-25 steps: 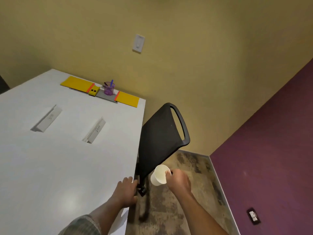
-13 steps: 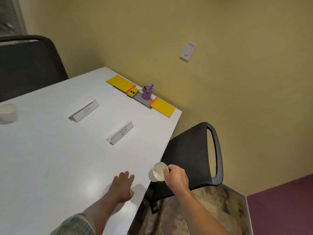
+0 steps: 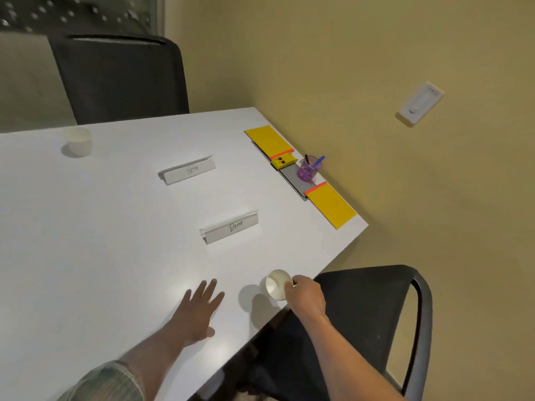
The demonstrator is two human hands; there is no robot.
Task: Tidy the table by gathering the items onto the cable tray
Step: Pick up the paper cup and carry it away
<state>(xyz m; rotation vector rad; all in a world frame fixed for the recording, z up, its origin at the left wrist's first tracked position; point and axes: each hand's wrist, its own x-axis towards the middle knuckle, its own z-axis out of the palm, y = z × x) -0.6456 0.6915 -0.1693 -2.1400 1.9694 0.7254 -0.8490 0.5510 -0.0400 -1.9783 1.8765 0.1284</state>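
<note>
Item: paper cup (image 3: 275,284), lower centre of frame, tilted, above table (image 3: 86,241) edge. Right hand (image 3: 305,295) pinches rim and wall. Left hand (image 3: 199,309) spread flat on table. Likely light, crushable; hold gently near rim. Destination: cable tray (image 3: 292,176), upper right.

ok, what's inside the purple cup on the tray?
The purple cup holds a blue pen and a dark pen, both sticking out above the rim. Small purple bits show through the wall; what they are can't be told.
</note>
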